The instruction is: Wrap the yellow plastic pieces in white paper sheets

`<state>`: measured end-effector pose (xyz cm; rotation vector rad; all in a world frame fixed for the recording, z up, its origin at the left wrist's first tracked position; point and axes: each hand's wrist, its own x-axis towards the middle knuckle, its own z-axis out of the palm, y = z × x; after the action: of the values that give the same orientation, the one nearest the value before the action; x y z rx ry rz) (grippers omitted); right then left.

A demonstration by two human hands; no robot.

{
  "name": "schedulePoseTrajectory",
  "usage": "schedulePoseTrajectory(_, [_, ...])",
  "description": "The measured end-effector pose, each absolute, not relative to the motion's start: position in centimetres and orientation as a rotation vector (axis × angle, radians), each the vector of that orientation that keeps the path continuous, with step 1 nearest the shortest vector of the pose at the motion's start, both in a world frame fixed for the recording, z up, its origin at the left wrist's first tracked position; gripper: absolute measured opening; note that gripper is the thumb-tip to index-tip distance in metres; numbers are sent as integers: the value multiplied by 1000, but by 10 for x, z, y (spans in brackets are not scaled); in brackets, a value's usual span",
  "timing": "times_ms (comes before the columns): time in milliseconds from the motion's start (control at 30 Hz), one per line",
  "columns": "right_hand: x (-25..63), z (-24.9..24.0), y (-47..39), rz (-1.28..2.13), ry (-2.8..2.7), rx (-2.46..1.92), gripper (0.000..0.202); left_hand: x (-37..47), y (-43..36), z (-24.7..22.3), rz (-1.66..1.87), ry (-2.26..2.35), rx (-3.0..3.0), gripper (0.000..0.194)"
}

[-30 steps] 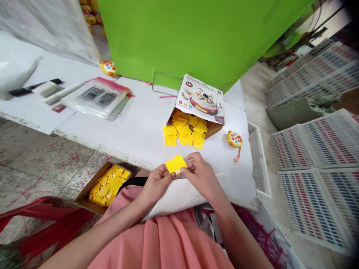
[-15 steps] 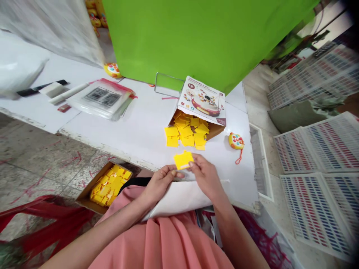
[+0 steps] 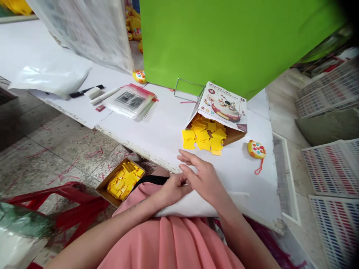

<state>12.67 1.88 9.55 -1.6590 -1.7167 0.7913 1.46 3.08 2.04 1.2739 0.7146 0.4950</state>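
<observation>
My left hand (image 3: 175, 189) is low over the white sheet on my lap, its fingers curled and partly covered by my right hand. Whether anything is in them is hidden. My right hand (image 3: 202, 175) is just above and touching or nearly touching it, fingers stretched toward the left, with nothing visible in them. Just beyond my right hand, flat yellow plastic pieces (image 3: 204, 135) spill from an open printed carton (image 3: 224, 106) lying on its side. A cardboard box (image 3: 108, 195) of similar yellow pieces stands low at my left.
A round yellow toy (image 3: 256, 149) with a red cord lies at the table's right. Clear plastic bags (image 3: 131, 101), a marker (image 3: 86, 91) and a wire frame (image 3: 188, 89) are farther back. A green panel (image 3: 218, 41) rises behind. White crates (image 3: 333, 168) and a red stool (image 3: 75, 203) flank the table.
The yellow piece that was between my hands no longer shows there. My right hand has moved over my left, its fingers now straighter. The view has swung left.
</observation>
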Motion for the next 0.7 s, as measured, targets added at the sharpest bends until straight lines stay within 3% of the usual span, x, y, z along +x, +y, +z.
schedulePoseTrajectory(267, [184, 102, -20, 697, -1961, -1923, 28, 9, 55, 39, 442, 652, 1367, 21])
schedulePoseTrajectory(433, [191, 107, -22, 740, -2035, -1923, 29, -1, 69, 46, 295, 703, 1592, 38])
schedulePoseTrajectory(700, [185, 93, -16, 623, -2021, -1901, 18, -6, 68, 47, 251, 818, 1588, 25])
